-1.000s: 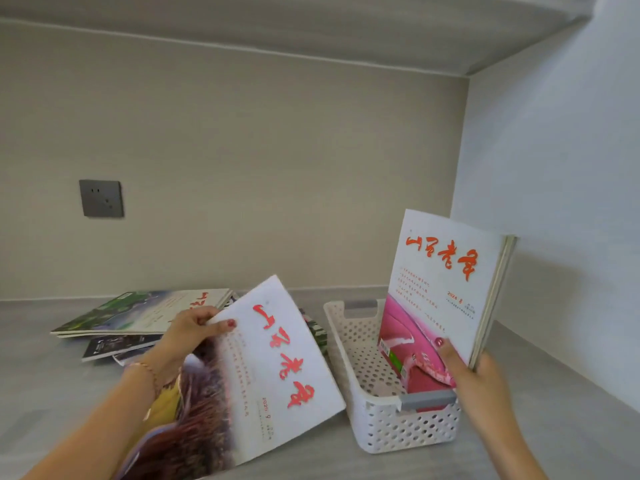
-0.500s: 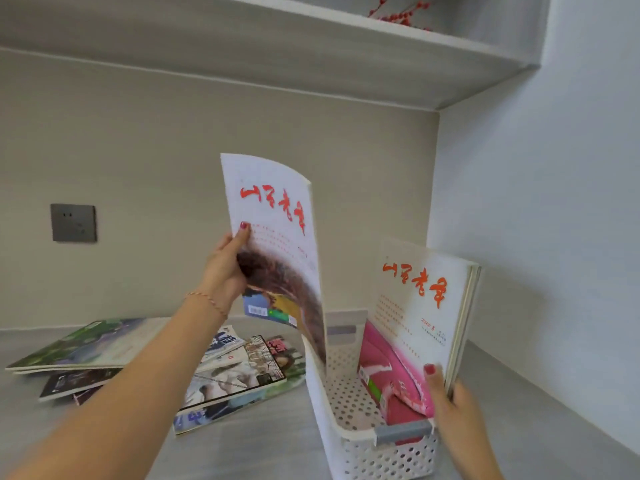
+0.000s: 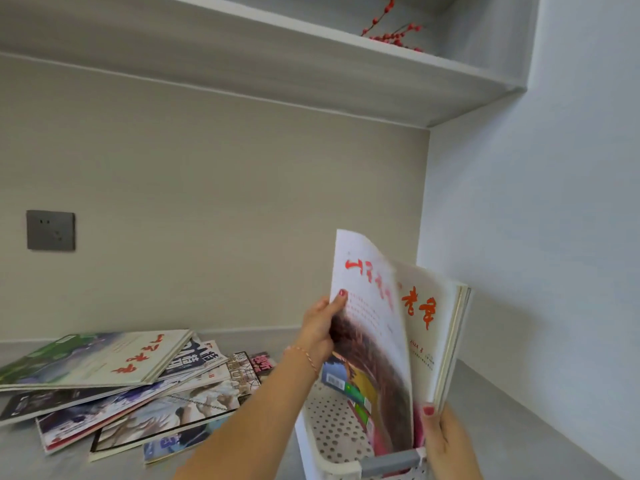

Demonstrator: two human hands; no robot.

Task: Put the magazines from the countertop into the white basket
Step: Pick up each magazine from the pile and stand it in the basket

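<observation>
A white perforated basket (image 3: 332, 424) with a grey handle stands on the grey countertop at the lower right. My left hand (image 3: 318, 327) grips a white magazine with red lettering (image 3: 367, 306), held upright with its lower edge inside the basket. Just behind it stands a second similar magazine (image 3: 429, 327) in the basket, and my right hand (image 3: 446, 441) holds its lower corner. A fanned pile of several magazines (image 3: 114, 386) lies flat on the countertop to the left.
A side wall (image 3: 554, 237) rises close on the right of the basket. A shelf (image 3: 311, 64) with red berry twigs hangs overhead. A grey wall socket (image 3: 51, 230) sits on the back wall at the left.
My left hand has lifted its magazine off the pile, swung it right and lowered it upright into the basket beside the one in my right hand. The view has tilted up.
</observation>
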